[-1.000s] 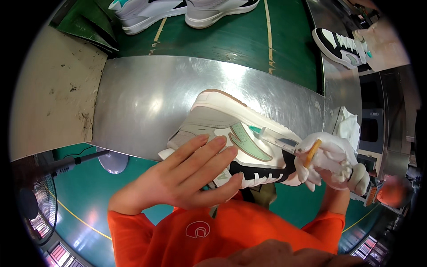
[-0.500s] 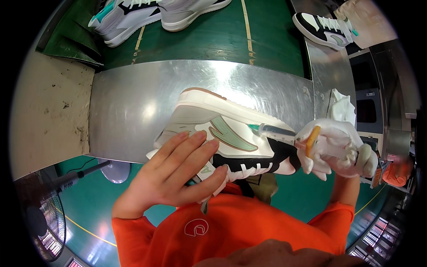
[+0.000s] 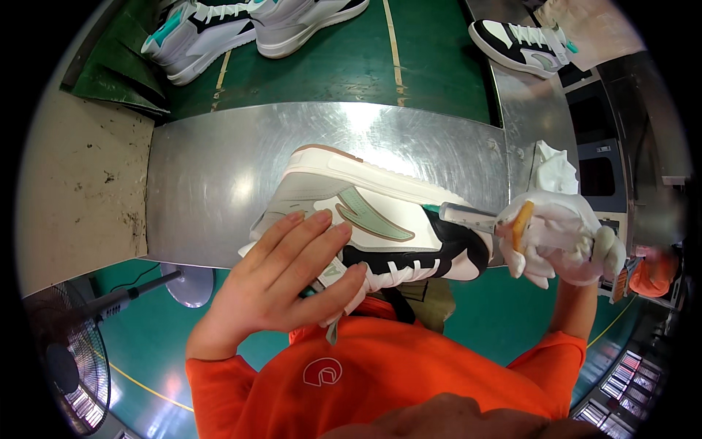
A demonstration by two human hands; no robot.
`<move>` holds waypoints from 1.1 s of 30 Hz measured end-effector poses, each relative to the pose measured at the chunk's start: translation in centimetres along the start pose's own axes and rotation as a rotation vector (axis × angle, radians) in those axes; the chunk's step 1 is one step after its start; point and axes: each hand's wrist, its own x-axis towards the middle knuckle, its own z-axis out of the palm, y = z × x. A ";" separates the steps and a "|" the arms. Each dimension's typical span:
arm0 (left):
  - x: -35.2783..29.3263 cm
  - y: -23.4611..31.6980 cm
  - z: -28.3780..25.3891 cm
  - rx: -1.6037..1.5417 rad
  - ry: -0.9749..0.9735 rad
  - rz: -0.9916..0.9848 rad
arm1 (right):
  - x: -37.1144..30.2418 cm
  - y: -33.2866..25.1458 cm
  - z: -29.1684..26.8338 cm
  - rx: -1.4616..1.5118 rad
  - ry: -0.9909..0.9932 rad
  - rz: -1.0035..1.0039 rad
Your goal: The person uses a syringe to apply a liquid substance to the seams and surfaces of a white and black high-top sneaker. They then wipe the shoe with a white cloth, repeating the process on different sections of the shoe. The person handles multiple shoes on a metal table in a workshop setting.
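Note:
A white, black and grey sneaker (image 3: 384,212) with a pale green side patch lies on its side on the metal bench, sole away from me and toe to the right. My bare left hand (image 3: 289,274) is closed over its heel and ankle part, fingertips pressed on the upper. In a white glove, my right hand (image 3: 559,238) grips a clear syringe (image 3: 468,217) with a green tip. That tip touches or nearly touches the upper close to the sole, by the black toe section. A yellow-orange piece (image 3: 521,225) shows at the gloved fingers; what it is I cannot tell.
Beyond the metal bench (image 3: 212,175) runs a green conveyor belt (image 3: 322,77) carrying sneakers (image 3: 307,29). Another sneaker (image 3: 519,47) sits at the far right. A crumpled white cloth (image 3: 556,170) lies beside my right hand. A fan (image 3: 69,358) stands at the lower left.
The syringe has shifted a little right along the shoe, toward the toe, with my right hand. My left hand keeps its hold, and the whole view has shifted slightly.

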 end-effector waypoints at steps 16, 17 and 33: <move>1.2 0.3 0.2 0.033 0.001 -0.020 | -4.0 2.7 -2.7 0.184 -0.083 -0.108; 1.2 0.2 0.1 0.038 -0.001 -0.020 | -4.3 2.7 -1.7 0.167 0.003 -0.126; 5.5 -0.5 -1.2 -0.005 -0.165 0.023 | -9.3 9.8 -4.0 0.412 0.137 -0.296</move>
